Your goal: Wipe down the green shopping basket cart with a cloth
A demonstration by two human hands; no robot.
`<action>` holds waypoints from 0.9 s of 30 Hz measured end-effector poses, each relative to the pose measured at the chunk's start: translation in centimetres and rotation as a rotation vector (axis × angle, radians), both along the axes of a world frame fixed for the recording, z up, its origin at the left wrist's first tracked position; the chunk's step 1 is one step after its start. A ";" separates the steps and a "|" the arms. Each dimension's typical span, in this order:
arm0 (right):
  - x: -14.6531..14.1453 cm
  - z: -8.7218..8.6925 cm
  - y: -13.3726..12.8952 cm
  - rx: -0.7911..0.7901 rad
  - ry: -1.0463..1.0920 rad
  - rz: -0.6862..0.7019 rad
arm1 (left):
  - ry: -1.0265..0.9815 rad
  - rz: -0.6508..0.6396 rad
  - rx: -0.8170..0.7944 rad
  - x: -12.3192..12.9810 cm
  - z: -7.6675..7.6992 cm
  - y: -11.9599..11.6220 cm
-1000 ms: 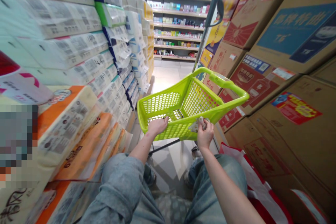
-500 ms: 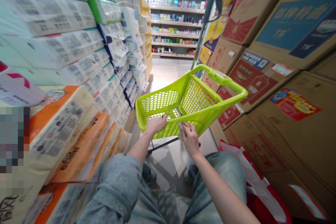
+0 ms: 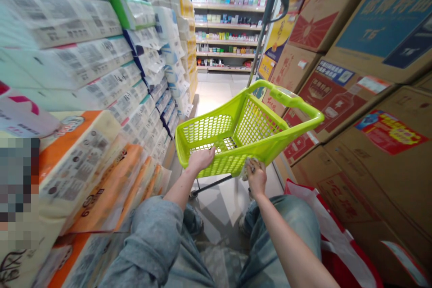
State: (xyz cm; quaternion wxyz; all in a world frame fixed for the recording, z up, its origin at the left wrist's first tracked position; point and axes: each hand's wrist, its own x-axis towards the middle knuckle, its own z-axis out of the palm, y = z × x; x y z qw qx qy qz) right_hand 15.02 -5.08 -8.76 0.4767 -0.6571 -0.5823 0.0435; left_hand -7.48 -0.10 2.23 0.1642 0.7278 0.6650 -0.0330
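Observation:
A lime-green shopping cart [image 3: 219,164] with a perforated basket stands before my knees, its handle toward the right. My left hand [image 3: 201,160] is closed over the near rim of the basket, thumb on the inner side. My right hand [image 3: 257,179] presses a crumpled greyish cloth [image 3: 247,168] against the outside of the near wall, close to the handle end. Fingers wrap round the cloth and hide part of it. Inside the basket no goods show.
Stacked tissue packs [image 3: 97,58] line the left, orange packs [image 3: 101,193] nearest. Cardboard boxes [image 3: 378,153] rise on the right, with a red and white bag [image 3: 332,229] beside my right leg. A grey pole [image 3: 258,54] stands behind the cart; shelves [image 3: 229,24] are at the back.
My right hand has slid right along the near wall with the cloth, which now shows more. My left hand stays on the rim. The view has shifted slightly.

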 end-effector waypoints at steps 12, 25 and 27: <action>-2.0 0.7 0.8 -0.068 -0.043 0.062 | 0.005 -0.003 0.009 0.1 -0.1 0.0; -1.7 2.3 1.0 -0.009 -0.018 0.058 | 0.015 -0.012 0.004 0.1 0.4 -0.3; -1.7 2.6 0.8 -0.022 -0.037 0.093 | 0.011 -0.019 0.003 0.1 0.4 -0.3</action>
